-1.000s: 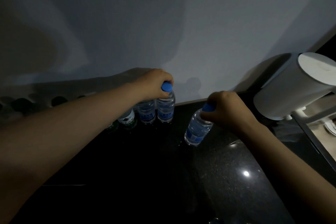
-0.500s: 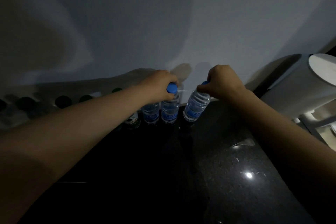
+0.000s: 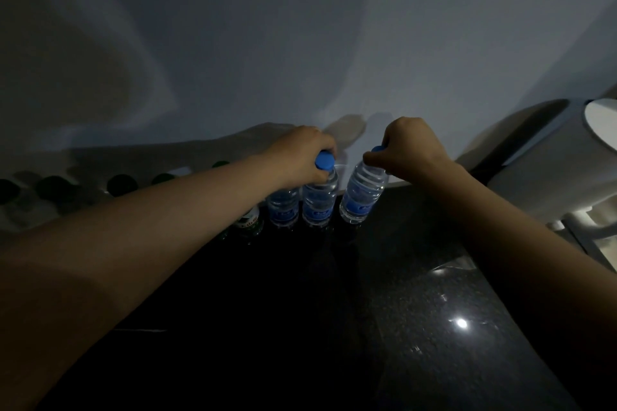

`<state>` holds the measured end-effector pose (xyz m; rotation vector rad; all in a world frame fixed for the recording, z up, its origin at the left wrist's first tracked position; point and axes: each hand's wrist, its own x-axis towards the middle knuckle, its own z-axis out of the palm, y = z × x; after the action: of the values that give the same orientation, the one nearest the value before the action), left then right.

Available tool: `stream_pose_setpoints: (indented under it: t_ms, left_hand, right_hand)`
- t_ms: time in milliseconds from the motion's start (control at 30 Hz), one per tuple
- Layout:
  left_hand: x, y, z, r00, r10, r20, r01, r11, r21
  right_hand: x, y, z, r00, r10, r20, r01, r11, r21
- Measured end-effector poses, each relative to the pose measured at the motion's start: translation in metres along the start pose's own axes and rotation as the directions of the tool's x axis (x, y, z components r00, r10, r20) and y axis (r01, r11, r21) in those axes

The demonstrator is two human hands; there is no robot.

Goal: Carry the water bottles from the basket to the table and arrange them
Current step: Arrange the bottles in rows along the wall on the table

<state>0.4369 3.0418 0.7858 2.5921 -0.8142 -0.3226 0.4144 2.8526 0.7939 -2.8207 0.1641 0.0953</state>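
A row of water bottles stands along the wall at the back of the dark stone table (image 3: 417,327). My left hand (image 3: 300,153) grips the neck of a blue-capped bottle (image 3: 319,200) standing in that row. Just right of it, my right hand (image 3: 410,150) holds a second blue-capped bottle (image 3: 362,197) by its top, tilted a little to the right, its base at the table surface. Another blue-labelled bottle (image 3: 283,208) stands left of the first, partly behind my left forearm. The basket is out of view.
Green-capped bottles (image 3: 122,184) continue the row to the left, and one with a green label (image 3: 248,222) shows under my left forearm. A large white cylindrical appliance (image 3: 551,160) stands at the right. A bright light spot reflects off the table near the front right.
My right hand carried its bottle from the middle of the table back to the wall, beside the bottle my left hand holds. My left hand stayed on its bottle.
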Motion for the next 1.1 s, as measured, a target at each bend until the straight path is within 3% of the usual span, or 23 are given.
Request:
stream_pose_setpoints:
  t_ms: [667,1100]
  left_hand:
    - [0.002,-0.007,0.005,1.000,0.004,-0.016,-0.005,1.000,-0.021]
    - [-0.001,-0.001,0.002,1.000,0.007,0.003,-0.007,1.000,0.019]
  right_hand:
    - [0.000,-0.007,0.011,0.998,0.015,-0.054,-0.015,1.000,0.010]
    - [-0.027,-0.003,-0.006,1.000,-0.020,0.010,0.020,0.999,-0.046]
